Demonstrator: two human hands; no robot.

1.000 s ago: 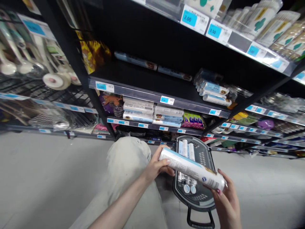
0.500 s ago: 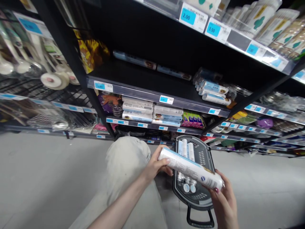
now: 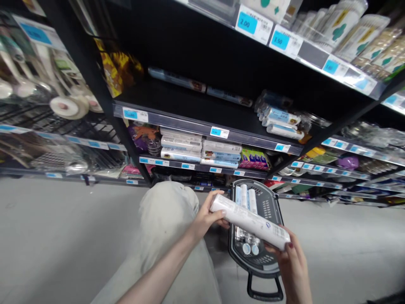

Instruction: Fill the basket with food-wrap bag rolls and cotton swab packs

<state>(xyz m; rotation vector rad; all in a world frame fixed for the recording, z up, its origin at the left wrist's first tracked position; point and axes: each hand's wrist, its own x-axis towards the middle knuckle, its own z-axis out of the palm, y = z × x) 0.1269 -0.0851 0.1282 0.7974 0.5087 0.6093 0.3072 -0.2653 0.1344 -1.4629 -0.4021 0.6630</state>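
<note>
Between my two hands a white wrapped roll (image 3: 249, 220), printed with small text and a barcode, is held at a slant above the basket. My left hand (image 3: 210, 213) grips its upper left end, thumb on top. Around its lower right end close the fingers of my right hand (image 3: 291, 253). Below the roll, the dark grey shopping basket (image 3: 274, 202) stands on the floor, partly covered by the roll and my right hand. Several similar white and blue rolls (image 3: 252, 200) lie inside it.
A black shelf unit (image 3: 190, 107) rises in front, with stacked rolls (image 3: 182, 154) on a lower shelf and a few rolls (image 3: 281, 120) higher up. Kitchen tools (image 3: 65, 106) hang at the left. My bent knee (image 3: 167, 211) is left of the basket, above the grey floor (image 3: 63, 236).
The roll has turned about its long axis, so its blue strip and picture no longer show. My right hand has shifted slightly left and its fingers have moved around the end.
</note>
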